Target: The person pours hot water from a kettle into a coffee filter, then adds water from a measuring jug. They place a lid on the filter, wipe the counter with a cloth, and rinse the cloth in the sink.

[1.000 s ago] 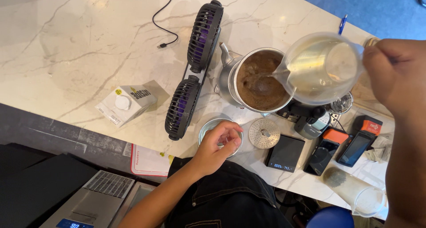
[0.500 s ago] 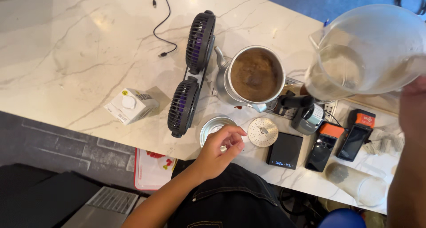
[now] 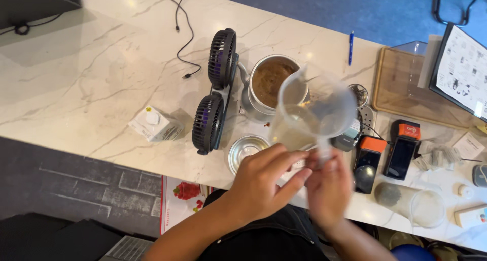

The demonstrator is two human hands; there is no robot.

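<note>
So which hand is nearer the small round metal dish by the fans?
Left. The left hand is just right of the small round metal dish, nearly touching; the right hand sits farther right.

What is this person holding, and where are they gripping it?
A clear plastic jug. The right hand grips its handle; the left hand touches its lower side and base.

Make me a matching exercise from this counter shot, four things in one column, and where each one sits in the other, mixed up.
1 clear plastic jug
2 metal pot
3 small white carton
4 blue pen

a left of the double fan
b held in both hands
c far side of the counter, by the wooden board
d right of the fan, brown liquid inside

Pairs: 1-b, 2-d, 3-a, 4-c
</note>
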